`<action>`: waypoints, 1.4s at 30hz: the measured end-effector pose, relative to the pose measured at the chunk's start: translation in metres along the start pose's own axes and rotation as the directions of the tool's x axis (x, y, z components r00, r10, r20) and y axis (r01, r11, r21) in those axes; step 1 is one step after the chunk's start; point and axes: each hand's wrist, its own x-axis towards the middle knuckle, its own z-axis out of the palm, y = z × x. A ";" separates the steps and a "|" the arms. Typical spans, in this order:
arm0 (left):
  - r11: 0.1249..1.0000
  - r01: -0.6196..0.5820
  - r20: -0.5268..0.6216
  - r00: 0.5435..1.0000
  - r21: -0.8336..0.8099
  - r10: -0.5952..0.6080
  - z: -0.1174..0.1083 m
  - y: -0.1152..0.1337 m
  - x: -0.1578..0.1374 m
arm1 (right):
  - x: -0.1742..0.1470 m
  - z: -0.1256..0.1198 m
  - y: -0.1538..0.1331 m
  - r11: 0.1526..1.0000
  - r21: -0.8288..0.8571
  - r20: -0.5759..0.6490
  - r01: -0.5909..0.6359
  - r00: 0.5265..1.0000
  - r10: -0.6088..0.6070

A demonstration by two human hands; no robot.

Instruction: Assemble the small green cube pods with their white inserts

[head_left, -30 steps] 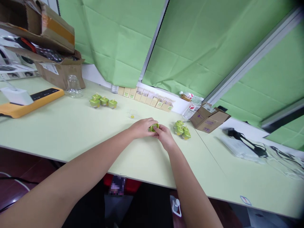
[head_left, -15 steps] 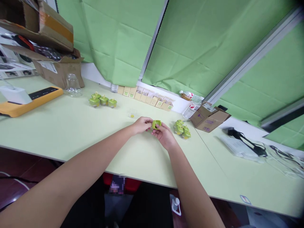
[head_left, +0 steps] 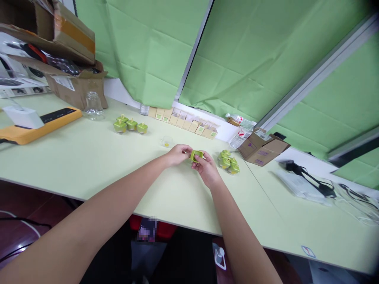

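Above the table, my right hand (head_left: 207,167) grips a small square green lid (head_left: 194,158), its hollow side turned towards me and the thumb inside it. My left hand (head_left: 178,154) pinches at the lid's left edge; the exact fingertip contact is partly hidden. Just behind my left hand stands a small clear cup (head_left: 166,142) without a lid, with something yellow at its bottom. Right of my right hand sits a cluster of clear cups with green lids (head_left: 228,162). Another group of such lidded cups (head_left: 130,125) stands farther left.
A row of small tan cartons (head_left: 188,122) lines the back edge. Plastic bottles (head_left: 240,138) and a cardboard box (head_left: 261,148) stand at the back right. At left are an orange power strip (head_left: 59,118), a clear jar (head_left: 93,107) and a larger cardboard box (head_left: 78,88).
The green lid has tilted slightly between my fingers, and a red bit seen near my left fingertips no longer shows. Both hands stay in about the same place; the view has shifted slightly.
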 end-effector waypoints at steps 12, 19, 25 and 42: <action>0.927 0.167 -0.062 0.978 -0.336 -0.199 0.000 0.000 0.003 | 0.007 -0.006 0.008 0.837 -0.523 -0.180 0.159 0.940 -0.291; 0.922 0.135 -0.220 0.949 -0.363 -0.226 -0.011 -0.005 0.010 | 0.009 -0.024 0.027 0.361 -0.926 0.010 0.107 0.966 -0.260; 0.957 0.162 -0.278 0.933 -0.239 -0.227 -0.011 -0.006 0.010 | 0.010 -0.020 0.026 0.483 -0.874 -0.099 0.055 0.952 -0.288; 0.968 0.205 -0.313 0.919 -0.142 -0.240 -0.011 -0.008 0.009 | 0.009 -0.013 0.021 0.629 -0.772 -0.169 0.086 0.927 -0.334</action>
